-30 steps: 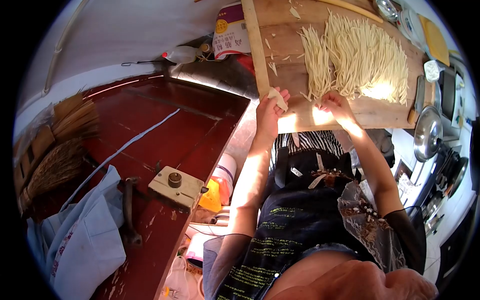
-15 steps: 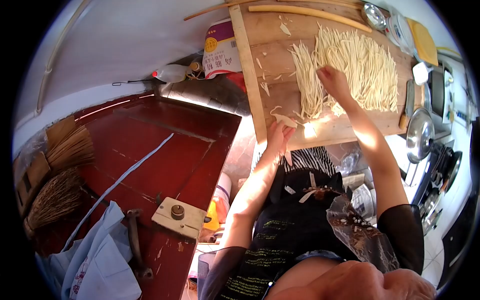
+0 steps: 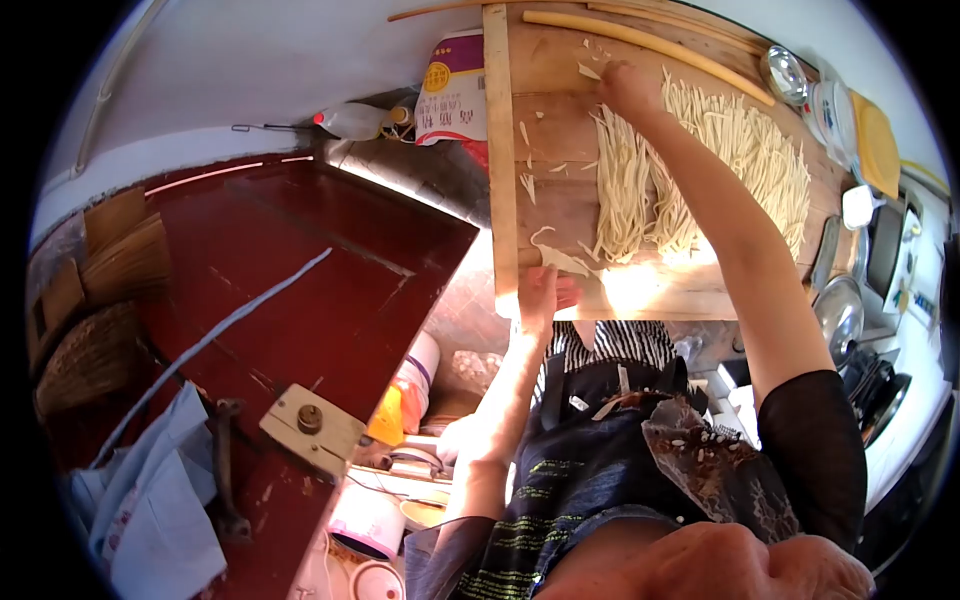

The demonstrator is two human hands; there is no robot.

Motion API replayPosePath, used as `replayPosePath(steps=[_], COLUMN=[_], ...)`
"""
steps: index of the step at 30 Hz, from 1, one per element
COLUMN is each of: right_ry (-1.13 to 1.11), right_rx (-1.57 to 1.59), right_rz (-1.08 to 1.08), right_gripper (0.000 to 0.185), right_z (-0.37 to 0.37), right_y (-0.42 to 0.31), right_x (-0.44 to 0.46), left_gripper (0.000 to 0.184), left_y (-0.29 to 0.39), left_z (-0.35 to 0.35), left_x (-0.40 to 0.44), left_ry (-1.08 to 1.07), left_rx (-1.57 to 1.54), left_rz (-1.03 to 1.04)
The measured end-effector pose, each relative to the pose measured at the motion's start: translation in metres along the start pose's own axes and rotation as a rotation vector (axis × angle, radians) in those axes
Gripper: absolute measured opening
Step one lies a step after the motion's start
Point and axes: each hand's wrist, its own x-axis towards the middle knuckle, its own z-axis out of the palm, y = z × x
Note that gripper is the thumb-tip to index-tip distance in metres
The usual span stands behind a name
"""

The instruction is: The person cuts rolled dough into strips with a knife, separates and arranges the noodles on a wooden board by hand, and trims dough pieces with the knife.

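Cut noodles (image 3: 735, 160) lie in a wide bundle on the wooden board (image 3: 560, 215), beside a narrower bundle of noodles (image 3: 622, 190). My right hand (image 3: 630, 92) reaches over the far left part of the board, its bent fingers on a pale dough scrap (image 3: 588, 71) that they partly cover. At the near left corner, my left hand (image 3: 550, 292) rests by the board's edge, fingers stretched out. Just beyond those fingers lies a ragged dough piece (image 3: 562, 262). Smaller dough scraps (image 3: 528, 186) are scattered along the left side.
A rolling pin (image 3: 650, 48) lies along the far edge. Metal bowl (image 3: 783, 74), yellow board (image 3: 874, 145), knife (image 3: 825, 255) and pot lid (image 3: 840, 315) stand at right. A flour bag (image 3: 452, 90) sits left, above a red table (image 3: 300, 260) with blue cloth (image 3: 165, 500).
My right hand has moved from the narrower noodle bundle to the dough scrap at the far left. My left hand has drawn back from the ragged dough piece. The view has shifted slightly.
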Motion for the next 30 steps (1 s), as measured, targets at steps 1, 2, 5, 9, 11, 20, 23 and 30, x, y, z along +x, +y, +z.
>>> replayPosePath(steps=[1,2,5,9,11,20,23,30], right_ry=[-0.004,0.047,0.033,-0.160,-0.309,0.015,0.043,0.131], right_rx=[0.004,0.163,0.427,0.667,0.606,0.612,0.581,0.612], right_rz=[-0.010,-0.039,-0.143,-0.143,0.028,-0.182,-0.216,-0.261], right_gripper=[0.028,0.026,0.017,0.010,0.008,0.011,0.012,0.017], right_z=[-0.009,-0.020,-0.042,-0.063,-0.080,-0.052,-0.050,-0.046], right_y=[0.001,0.006,0.022,0.031,0.029,0.086,0.098,0.107], right_x=[-0.008,-0.022,-0.086,-0.213,-0.261,-0.360,-0.368,-0.384], left_gripper=[0.022,0.022,0.017,0.043,0.060,0.024,0.022,0.033], left_y=[0.002,-0.005,-0.029,-0.014,-0.019,-0.082,-0.095,-0.093], left_z=[0.002,0.003,0.009,0.067,0.088,0.126,0.135,0.147], left_x=[-0.009,-0.010,-0.015,-0.037,-0.034,-0.024,-0.019,-0.016], left_ry=[0.057,0.065,0.185,-0.117,-0.309,-0.473,-0.458,-0.445], left_rx=[0.056,0.053,0.171,-0.066,-0.220,-0.272,-0.388,-0.410], left_rz=[0.036,0.039,0.463,0.287,0.065,-0.175,-0.121,-0.164])
